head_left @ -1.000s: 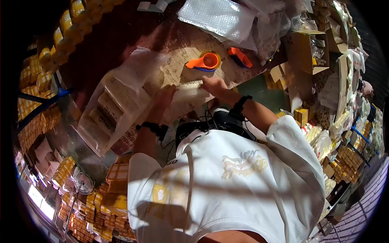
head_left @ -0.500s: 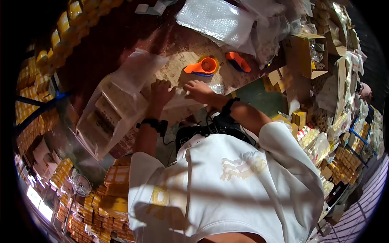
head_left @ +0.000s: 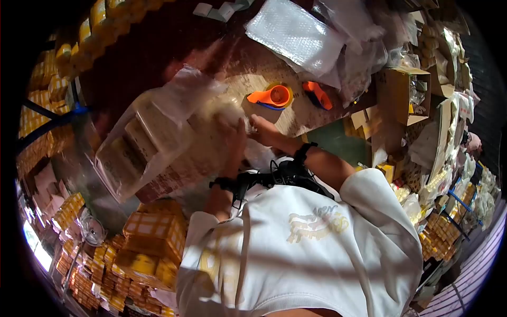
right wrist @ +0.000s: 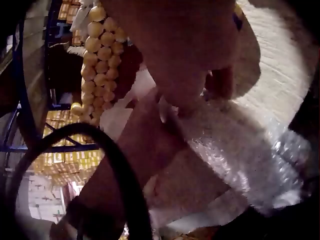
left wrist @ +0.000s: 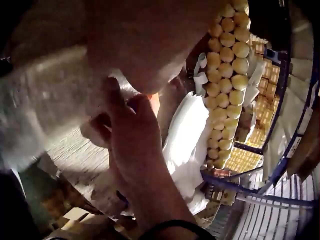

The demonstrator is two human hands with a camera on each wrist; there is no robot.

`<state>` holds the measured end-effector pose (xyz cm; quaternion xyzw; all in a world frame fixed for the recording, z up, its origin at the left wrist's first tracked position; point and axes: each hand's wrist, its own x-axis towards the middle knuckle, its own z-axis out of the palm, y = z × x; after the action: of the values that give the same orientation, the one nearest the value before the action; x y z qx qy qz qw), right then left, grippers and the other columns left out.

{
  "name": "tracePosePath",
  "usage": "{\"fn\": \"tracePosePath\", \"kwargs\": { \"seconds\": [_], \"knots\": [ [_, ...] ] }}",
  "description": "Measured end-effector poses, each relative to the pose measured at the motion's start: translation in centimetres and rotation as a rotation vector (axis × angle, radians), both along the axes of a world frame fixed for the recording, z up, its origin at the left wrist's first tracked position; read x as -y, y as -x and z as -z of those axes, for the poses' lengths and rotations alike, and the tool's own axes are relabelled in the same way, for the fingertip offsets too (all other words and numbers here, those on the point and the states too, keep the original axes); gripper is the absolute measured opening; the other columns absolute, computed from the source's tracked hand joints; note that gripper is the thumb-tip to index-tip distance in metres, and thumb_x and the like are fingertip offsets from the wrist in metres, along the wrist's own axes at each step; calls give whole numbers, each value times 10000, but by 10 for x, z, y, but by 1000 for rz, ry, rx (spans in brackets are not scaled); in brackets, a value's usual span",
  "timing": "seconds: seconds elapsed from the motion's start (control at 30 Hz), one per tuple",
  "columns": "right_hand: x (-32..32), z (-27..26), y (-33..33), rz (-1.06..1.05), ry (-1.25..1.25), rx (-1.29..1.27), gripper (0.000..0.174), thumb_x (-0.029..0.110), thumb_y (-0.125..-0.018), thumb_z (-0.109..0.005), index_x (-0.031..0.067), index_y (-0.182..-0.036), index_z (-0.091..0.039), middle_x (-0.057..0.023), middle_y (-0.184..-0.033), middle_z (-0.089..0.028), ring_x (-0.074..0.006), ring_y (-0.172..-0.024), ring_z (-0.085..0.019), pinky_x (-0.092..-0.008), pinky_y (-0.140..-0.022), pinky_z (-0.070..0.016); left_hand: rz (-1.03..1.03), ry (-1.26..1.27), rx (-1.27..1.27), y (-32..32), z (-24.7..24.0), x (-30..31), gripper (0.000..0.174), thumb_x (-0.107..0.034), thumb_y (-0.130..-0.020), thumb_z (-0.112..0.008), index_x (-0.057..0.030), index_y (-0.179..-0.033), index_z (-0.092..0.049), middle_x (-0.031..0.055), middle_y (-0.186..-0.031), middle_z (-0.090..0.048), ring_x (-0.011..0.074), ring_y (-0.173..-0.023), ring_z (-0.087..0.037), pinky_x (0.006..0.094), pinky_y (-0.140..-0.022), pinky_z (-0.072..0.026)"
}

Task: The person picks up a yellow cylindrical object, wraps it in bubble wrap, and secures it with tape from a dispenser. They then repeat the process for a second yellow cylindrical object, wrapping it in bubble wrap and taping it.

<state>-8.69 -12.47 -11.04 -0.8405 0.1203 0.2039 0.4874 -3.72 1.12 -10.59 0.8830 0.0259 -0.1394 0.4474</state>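
A bubble-wrapped bundle, blurred, is between my hands at the table's near edge in the head view. My left hand grips its near side with the thumb raised. Close beside it on the right, my right hand has curled fingers and pinches the wrap. In the left wrist view the clear bubble wrap stretches left from the hands, and the right hand's bent fingers show below the left hand. A loose end of bubble wrap hangs by the hands in the right wrist view. What is inside the wrap is hidden.
Left of the hands, a clear plastic bag holds several wrapped packages. An orange tape dispenser lies just beyond the hands, with another orange dispenser to its right. Flat bubble wrap sheets lie at the back; a cardboard box stands right.
Both hands gripped the bundle's ends, then lay spread over it. Now they have come together lower on the table, and the bundle has turned to point away from the body.
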Motion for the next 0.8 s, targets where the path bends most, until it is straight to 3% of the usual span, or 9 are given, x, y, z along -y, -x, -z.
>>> {"fn": "tracePosePath", "kwargs": {
  "seconds": [0.03, 0.07, 0.17, 0.2, 0.3, 0.4, 0.5, 0.67, 0.8],
  "knots": [
    [-8, -1, 5, 20, -19, 17, 440, 242, -861, -779, 51, -1158, -515, -167, -1116, -607, -380, -1029, -605, -427, -866, -504, 26, -87, 162, -4, -5, 7, 926, -499, -914, -662, 5, -1564, -236, 309, -1544, -343, 475, -1415, -364, 505, -1117, -377],
    [-11, -5, 8, -10, -101, -50, 457, 217, -858, -774, 56, -1198, -515, -166, -1139, -606, -376, -1058, -604, -425, -892, -501, 102, -224, 8, -9, -20, 11, 959, -495, -869, -710, -107, -1599, -223, 304, -1568, -293, 513, -1412, -340, 549, -1104, -384],
    [2, -14, 1, -112, -320, -229, 534, 141, -847, -759, 72, -1317, -514, -163, -1208, -603, -362, -1146, -599, -419, -969, -490, 279, -497, 126, -18, -13, 7, 921, -479, -871, -713, -268, -1612, -209, 314, -1526, -342, 498, -1365, -405, 551, -1082, -406],
    [9, 8, 15, -158, -139, 66, 562, 147, -825, -778, 19, -1307, -519, -201, -1157, -606, -392, -1091, -604, -442, -946, -494, 302, -488, 159, -20, -9, 5, 904, -471, -870, -716, -296, -1607, -222, 310, -1515, -354, 497, -1344, -420, 559, -1067, -414],
    [27, -44, -3, 285, 540, 275, 580, 206, -791, -821, -57, -1226, -540, -231, -1086, -608, -415, -1036, -594, -457, -918, -491, 379, -469, 252, -23, -2, -4, 861, -447, -869, -725, -378, -1591, -260, 298, -1482, -391, 497, -1282, -467, 584, -1022, -438],
    [47, -28, -23, 192, 711, 336, 594, 297, -774, -835, -86, -1125, -548, -247, -1033, -602, -422, -1000, -578, -459, -890, -484, 487, -650, 318, -30, -19, -5, 844, -434, -878, -724, -381, -1588, -271, 274, -1482, -399, 480, -1253, -499, 576, -1003, -456],
    [63, 3, -35, 74, 685, 81, 604, 374, -800, -807, -69, -1114, -542, -243, -1072, -593, -407, -1030, -574, -465, -900, -476, 532, -754, 602, -28, -30, -13, 791, -396, -903, -707, -385, -1580, -299, 236, -1434, -459, 399, -1253, -522, 555, -975, -476],
    [89, -22, -29, 9, 513, 116, 447, 349, -914, -684, -45, -1009, -497, -269, -806, -663, -494, -788, -648, -563, -647, -497, 647, -636, 606, -15, 4, -34, 686, -302, -932, -662, -348, -1555, -378, 113, -1309, -568, 291, -1214, -550, 481, -957, -494],
    [103, -53, 2, 0, 393, -113, 523, 489, -947, -626, 1, -1119, -552, -246, -1006, -694, -444, -947, -668, -510, -799, -530, 781, -520, 691, -26, -15, -45, 673, -204, -892, -637, -242, -1533, -435, 25, -1233, -595, 250, -1128, -581, 399, -955, -499]
  ]
}}
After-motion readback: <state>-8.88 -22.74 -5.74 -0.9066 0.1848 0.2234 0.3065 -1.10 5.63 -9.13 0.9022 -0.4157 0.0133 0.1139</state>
